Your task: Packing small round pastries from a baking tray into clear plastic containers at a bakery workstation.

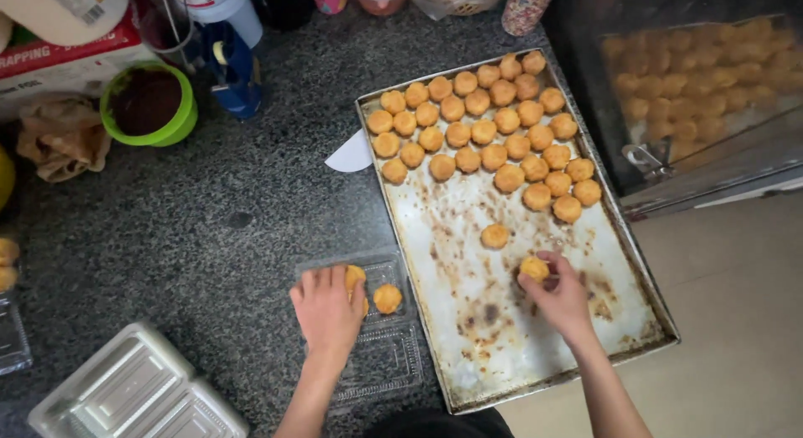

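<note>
On a speckled dark stone desk (251, 195), the right hand (562, 297) pinches one round golden pastry (534, 268) in curled fingers over a stained, scorched metal baking tray (468, 338) — rows of the same domed pastries (481, 133) fill its far end. The left hand (328, 308) rests flat, fingers spread and holding nothing, on a clear ribbed plastic box (381, 354) — pastries already inside.

dark speckled granite counter (251, 195), beige floor (736, 321)

The baking tray (468, 338) lies under the right hand (560, 300); the clear container (389, 354) lies under the left hand (328, 308), left of the tray.
</note>
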